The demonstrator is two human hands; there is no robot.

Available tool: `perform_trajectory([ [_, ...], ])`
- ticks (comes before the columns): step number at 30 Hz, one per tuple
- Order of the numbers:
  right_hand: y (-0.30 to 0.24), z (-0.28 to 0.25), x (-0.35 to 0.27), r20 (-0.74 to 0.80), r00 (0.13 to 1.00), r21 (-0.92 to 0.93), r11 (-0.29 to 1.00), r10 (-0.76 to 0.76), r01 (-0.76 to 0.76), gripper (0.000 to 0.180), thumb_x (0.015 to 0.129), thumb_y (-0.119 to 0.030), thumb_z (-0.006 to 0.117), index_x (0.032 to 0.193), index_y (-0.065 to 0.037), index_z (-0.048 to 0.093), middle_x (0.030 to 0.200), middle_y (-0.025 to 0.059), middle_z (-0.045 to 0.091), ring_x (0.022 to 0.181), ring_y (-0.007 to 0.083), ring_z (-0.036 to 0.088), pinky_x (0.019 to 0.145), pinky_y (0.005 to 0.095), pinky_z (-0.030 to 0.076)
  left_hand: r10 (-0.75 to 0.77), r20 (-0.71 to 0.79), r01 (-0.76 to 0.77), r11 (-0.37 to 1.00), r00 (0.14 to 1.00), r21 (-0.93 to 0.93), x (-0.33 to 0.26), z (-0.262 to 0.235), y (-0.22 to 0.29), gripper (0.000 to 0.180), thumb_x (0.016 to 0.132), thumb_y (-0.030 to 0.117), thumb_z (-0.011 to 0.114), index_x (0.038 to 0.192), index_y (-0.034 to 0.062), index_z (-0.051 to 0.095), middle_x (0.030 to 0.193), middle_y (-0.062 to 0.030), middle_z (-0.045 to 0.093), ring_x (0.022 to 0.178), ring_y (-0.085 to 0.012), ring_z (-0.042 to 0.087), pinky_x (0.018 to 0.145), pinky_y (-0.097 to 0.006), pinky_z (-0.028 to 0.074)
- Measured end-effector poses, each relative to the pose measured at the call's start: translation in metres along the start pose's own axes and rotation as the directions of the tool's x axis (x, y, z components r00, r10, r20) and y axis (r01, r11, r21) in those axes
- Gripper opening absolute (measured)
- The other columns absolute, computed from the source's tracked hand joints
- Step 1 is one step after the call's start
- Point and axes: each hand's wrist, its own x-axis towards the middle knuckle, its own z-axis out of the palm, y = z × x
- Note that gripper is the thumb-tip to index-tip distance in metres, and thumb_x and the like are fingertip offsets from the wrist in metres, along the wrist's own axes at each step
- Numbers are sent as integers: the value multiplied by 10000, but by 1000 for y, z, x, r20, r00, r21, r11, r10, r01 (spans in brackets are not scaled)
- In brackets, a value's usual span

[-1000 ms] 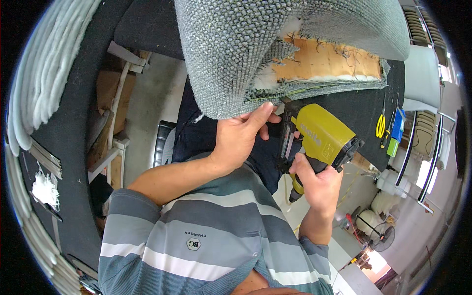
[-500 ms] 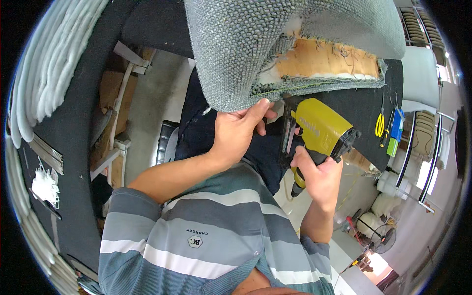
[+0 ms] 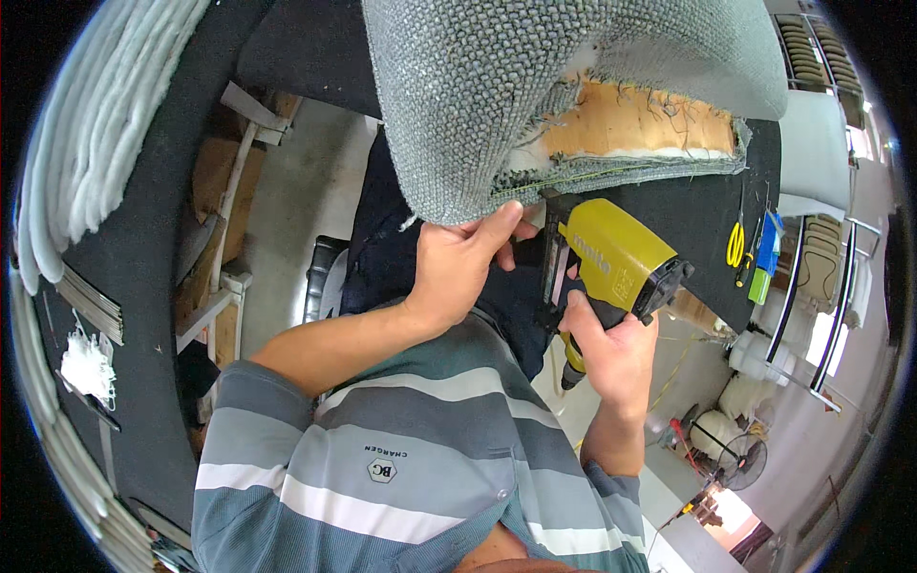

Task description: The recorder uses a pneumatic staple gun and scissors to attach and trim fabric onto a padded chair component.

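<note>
Along the near edge of the grey cloth (image 3: 458, 124), in the head view, the left hand (image 3: 449, 270) pinched the fold between thumb and fingers. Wrapped around the yellow staple gun (image 3: 619, 256), the right hand (image 3: 613, 355) held its nose at that edge, contact unclear. The step looked like fastening, calling next for steady aim, fingertips clear. The cloth lay just beyond both hands.

I'm pinching a rough, frayed, coarse-woven grey cloth cover (image 3: 468, 105) with my left hand (image 3: 447, 272); smooth, pale-brown wooden panel (image 3: 640, 121) at half past one; my right hand (image 3: 619, 355) grips a smooth, faintly glossy yellow pistol-shaped tool (image 3: 611, 253); matt black cloth-like tabletop (image 3: 301, 53), eleven o'clock!
</note>
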Motion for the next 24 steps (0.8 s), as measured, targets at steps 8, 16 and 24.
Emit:
perform_trajectory([
  [8, -9, 0, -4, 15, 991, 116, 985, 131, -132, 330, 835, 45, 652, 1164, 21, 656, 963, 71, 691, 761, 145, 648, 703, 306, 535, 49, -15, -49, 999, 999, -22, -4, -3, 1, 204, 988, 199, 708, 1006, -2, 735, 869, -78, 748, 613, -73, 578, 554, -233, 469],
  [16, -3, 6, -6, 17, 999, 98, 994, 36, -38, 377, 828, 58, 659, 1204, 24, 649, 994, 82, 688, 792, 146, 650, 722, 305, 537, 42, 7, -42, 999, 999, 18, -4, -6, 1, 225, 994, 226, 704, 1018, 5, 738, 872, -64, 743, 630, -71, 585, 558, -233, 476],
  [24, -5, 14, -8, -29, 999, 60, 997, 44, -42, 356, 823, 60, 674, 1176, 14, 671, 1049, 92, 709, 920, 176, 670, 837, 321, 532, 21, -4, -21, 1000, 1000, 2, -5, -6, 6, 224, 996, 212, 697, 1025, -4, 746, 877, -58, 749, 623, -70, 587, 560, -230, 475],
])
